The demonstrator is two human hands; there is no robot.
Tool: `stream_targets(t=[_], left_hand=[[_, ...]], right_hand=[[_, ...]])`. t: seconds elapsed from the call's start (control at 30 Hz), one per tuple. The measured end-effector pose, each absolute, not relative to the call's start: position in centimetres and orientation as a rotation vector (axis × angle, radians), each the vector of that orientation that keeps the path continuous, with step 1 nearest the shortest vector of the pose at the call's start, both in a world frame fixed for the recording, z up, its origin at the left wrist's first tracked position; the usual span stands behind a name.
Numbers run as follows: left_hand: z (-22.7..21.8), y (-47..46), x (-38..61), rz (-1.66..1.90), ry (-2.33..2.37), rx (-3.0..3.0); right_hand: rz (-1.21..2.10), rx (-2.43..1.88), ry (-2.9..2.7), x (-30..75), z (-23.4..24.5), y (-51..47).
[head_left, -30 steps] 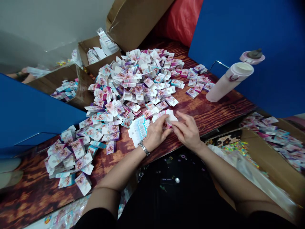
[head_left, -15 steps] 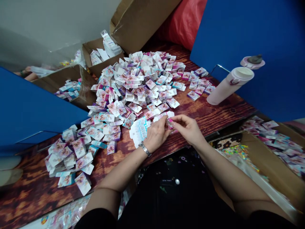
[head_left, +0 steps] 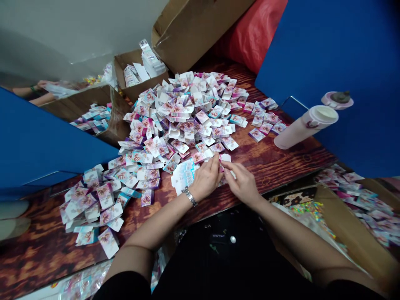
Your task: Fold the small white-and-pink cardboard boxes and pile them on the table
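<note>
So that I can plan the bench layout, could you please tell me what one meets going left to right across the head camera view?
A heap of printed cards → fanned stack of cards → left hand → right hand → pale pink bottle → cardboard box of cards

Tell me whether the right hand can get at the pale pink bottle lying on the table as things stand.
Probably yes. Only bare wooden tabletop lies between the right hand and the pale pink bottle, with no cards in that line. Its fingertips are at the white cards, though, so it would need to leave those.
</note>
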State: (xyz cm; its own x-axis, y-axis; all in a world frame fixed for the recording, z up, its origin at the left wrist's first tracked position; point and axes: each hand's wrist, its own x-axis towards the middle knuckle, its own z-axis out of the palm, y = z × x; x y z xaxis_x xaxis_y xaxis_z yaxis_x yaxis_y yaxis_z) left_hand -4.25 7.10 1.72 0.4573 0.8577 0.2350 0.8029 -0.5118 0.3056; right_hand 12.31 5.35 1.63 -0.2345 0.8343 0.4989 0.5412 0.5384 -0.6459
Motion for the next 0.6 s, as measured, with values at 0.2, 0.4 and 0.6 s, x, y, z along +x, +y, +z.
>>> stream_targets(t=[0.2, 0.4, 0.6], left_hand=[[9.3, 14.9, -7.4, 1.048, 1.491, 2.51], [7.7, 14.2, -6.9, 0.996, 1.337, 2.556], [0.6, 8.8, -5.1, 0.597, 1.209, 2.52]], right_hand=[[0.62, -1.234, -2.251, 17.4, 0.6, 8.7], [0.357, -1.32, -2.672, 17.7, -1.6, 9.6], [0.338, -1.317, -2.55, 17.2, -2.0, 10.5]])
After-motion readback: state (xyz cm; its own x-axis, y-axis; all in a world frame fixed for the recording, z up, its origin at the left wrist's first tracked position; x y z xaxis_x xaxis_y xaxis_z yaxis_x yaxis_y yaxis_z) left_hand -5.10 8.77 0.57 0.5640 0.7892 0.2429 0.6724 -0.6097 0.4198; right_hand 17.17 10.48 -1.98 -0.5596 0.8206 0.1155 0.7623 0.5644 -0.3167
